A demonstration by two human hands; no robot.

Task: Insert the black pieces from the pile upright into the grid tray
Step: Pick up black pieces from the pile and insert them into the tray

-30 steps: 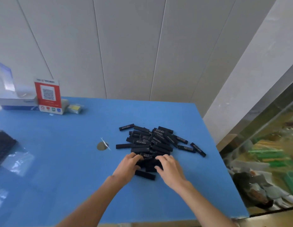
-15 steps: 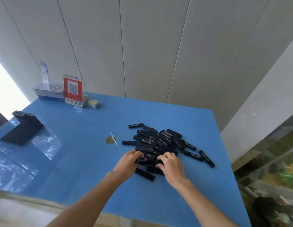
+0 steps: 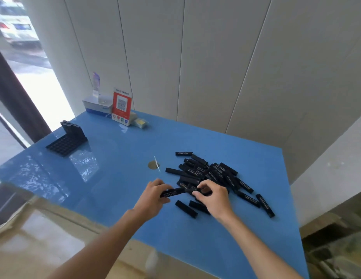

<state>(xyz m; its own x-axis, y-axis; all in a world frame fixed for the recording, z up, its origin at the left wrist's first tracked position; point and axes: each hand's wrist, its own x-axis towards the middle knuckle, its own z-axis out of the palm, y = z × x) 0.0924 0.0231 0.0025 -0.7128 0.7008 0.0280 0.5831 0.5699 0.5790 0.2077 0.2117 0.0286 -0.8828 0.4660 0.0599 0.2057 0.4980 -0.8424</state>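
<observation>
Both hands meet at frame centre: left hand (image 3: 153,198) and right hand (image 3: 212,198) each pinch a black piece (image 3: 173,192), perhaps the same one, beside the pile (image 3: 211,174). Grid tray (image 3: 65,144) far left holds one upright row; red sign (image 3: 122,105) behind.

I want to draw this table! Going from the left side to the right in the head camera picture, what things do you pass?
Grid tray → white box → red QR sign → left hand → right hand → black piece at the far right.
</observation>
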